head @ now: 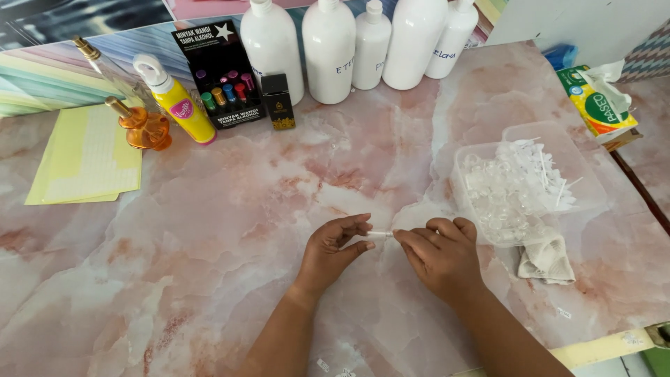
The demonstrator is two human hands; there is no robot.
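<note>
Two bare arms come up from the bottom of the picture. No sleeves cover them as far as the picture shows. The left hand [333, 253] has no glove on it. The right hand [441, 257] has no glove either. No ring shows on any finger, and no watch or band shows on either wrist. The nails are short and plain, with no paint on them that can be seen. Each hand has a thumb and fingers in view, and the knuckles of the right hand show on top. The rest of the person is out of the picture.
</note>
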